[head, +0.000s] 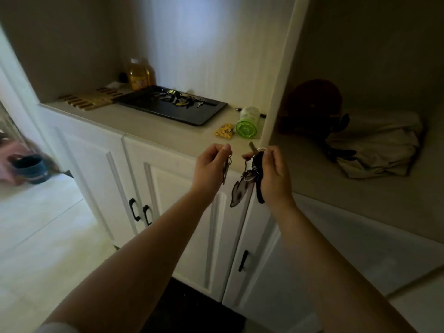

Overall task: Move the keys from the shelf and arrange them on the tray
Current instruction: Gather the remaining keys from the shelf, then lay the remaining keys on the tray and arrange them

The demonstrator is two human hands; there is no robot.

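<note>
A black rectangular tray (153, 108) lies on the white cabinet's counter, with several keys (179, 99) grouped near its far side. In front of the counter edge my left hand (209, 164) pinches a small key on a ring (227, 168) that hangs down. Beside it my right hand (274, 171) grips a bunch of keys (254, 164) with a black fob and a flat grey animal-shaped charm (240, 192) dangling below. Both hands are below and to the right of the tray.
On the counter stand a yellow bottle (140, 74), a wooden slatted trivet (91, 98), a green-lidded roll (247, 122) and a small yellow pouch (224, 131). A white post (278, 80) divides off a bench with folded cloth (379, 145) and a dark red plush. Cabinet doors (168, 200) sit below.
</note>
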